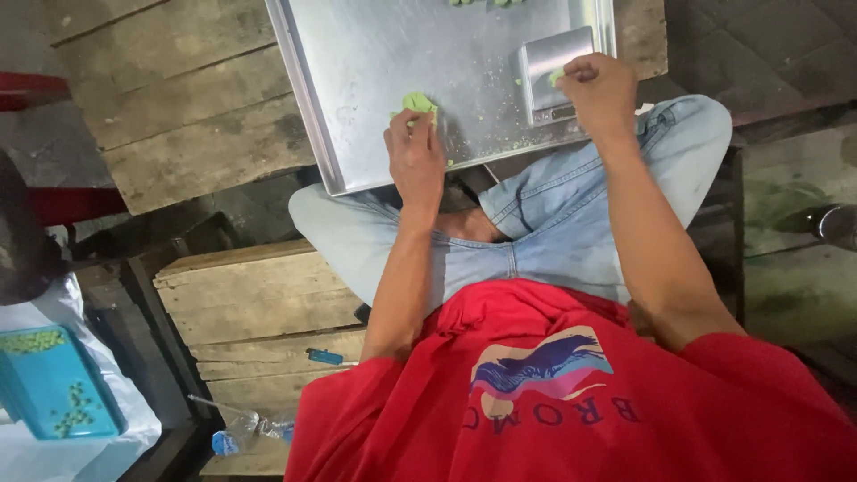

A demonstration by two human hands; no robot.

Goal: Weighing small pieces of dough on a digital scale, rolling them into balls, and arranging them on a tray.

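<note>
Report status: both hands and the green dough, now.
Left hand pressing the green dough lump on the metal tray. Right hand pinching a small green piece over the small scale. Nothing between them.

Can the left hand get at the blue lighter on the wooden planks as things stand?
Probably yes. The left hand rests on a green lump on the metal tray, and the blue lighter lies in the open on the wooden planks beside that elbow. Nothing covers it, but the arm would have to draw back.
</note>
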